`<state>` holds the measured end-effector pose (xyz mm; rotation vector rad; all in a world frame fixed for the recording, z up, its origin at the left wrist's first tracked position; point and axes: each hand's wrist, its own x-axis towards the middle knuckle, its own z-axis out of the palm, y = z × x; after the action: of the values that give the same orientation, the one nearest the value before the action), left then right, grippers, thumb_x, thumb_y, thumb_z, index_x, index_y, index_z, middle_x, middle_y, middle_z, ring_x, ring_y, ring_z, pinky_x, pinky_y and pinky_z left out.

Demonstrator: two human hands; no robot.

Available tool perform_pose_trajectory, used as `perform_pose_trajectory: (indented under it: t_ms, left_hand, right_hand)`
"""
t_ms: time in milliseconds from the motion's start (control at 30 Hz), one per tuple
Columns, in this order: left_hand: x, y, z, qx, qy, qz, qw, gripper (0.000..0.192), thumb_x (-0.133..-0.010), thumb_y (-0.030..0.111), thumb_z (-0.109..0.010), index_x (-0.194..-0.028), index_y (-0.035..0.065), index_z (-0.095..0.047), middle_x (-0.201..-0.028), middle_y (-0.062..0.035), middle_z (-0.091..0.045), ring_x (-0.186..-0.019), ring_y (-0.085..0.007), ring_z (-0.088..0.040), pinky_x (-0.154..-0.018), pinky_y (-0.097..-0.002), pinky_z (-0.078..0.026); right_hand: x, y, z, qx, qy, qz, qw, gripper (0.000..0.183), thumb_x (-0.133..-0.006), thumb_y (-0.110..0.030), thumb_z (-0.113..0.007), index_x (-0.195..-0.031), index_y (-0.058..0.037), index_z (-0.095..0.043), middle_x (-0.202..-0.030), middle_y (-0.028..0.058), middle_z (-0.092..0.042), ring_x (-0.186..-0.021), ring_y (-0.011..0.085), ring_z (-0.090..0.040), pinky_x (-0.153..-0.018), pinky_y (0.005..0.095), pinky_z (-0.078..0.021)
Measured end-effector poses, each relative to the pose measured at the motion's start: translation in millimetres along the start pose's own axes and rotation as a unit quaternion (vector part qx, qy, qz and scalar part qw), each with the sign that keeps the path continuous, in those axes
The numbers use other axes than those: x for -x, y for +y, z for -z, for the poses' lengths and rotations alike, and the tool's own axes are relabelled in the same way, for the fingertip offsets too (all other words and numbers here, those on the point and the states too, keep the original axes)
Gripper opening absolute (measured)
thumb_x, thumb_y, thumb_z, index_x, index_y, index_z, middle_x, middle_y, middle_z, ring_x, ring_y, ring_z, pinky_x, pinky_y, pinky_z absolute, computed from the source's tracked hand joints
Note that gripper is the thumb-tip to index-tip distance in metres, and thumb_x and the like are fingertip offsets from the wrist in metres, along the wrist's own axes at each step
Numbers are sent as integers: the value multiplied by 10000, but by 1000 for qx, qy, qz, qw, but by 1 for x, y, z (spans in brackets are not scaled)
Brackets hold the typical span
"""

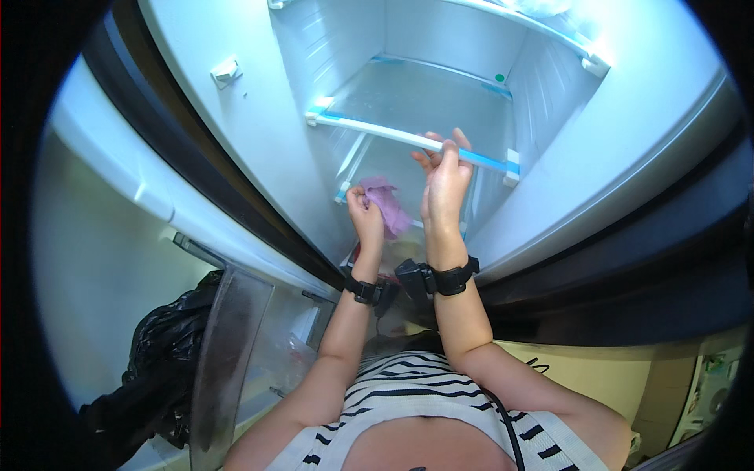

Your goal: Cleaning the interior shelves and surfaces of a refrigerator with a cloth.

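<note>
The inside of an open refrigerator lies before me. My left hand [366,213] grips a crumpled purple cloth [385,207] above the lower shelf [406,159], close to that shelf's front left corner. My right hand [446,171] is at the white front trim [393,133] of the middle shelf [436,94], right of its centre, with the thumb on the near side and the other fingers behind and below the trim. Blue tape strips [484,161] are stuck along the trim and at the shelf's corners.
An upper shelf's edge [530,22] crosses the top, with a plastic bag [539,6] on it. At left, the open door [118,171] has a clear door bin [227,353] beside a black plastic bag [171,329]. A white door switch [226,72] sits on the left frame.
</note>
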<state>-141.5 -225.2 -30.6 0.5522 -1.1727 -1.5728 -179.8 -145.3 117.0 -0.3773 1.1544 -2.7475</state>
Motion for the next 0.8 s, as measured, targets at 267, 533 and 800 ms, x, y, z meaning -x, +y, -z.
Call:
perform_pose_trajectory:
  t_ms: [267, 533, 800]
  left_hand:
    - [12, 0, -24, -272, -83, -116, 952, 260, -721, -11, -526, -963, -1, -432, -864, -181, -516, -806, -309, -533, -734, -343, -418]
    - [18, -22, -53, -365, -168, -155, 903, 195, -775, 92, -509, -945, -2, -492, -903, -212, -536, -892, -370, -495, -764, -407, -393]
    - [10, -36, -73, -426, -225, -176, 858, 205, -783, 115, -496, -956, 5, -495, -922, -209, -534, -910, -365, -491, -778, -408, -389]
  right_hand:
    - [-17, 18, 13, -71, -1, -17, 997, 245, -861, -74, -475, -1073, 5, -383, -1026, 193, -526, -967, 280, -553, -840, 329, -468]
    - [-20, 14, 13, -16, -19, 40, 999, 223, -863, -69, -479, -1056, 6, -394, -1029, 184, -534, -969, 260, -551, -897, 340, -429]
    - [-21, 17, 13, -18, -63, 56, 996, 221, -880, -69, -432, -1083, 2, -383, -1061, 187, -507, -1005, 257, -523, -919, 349, -400]
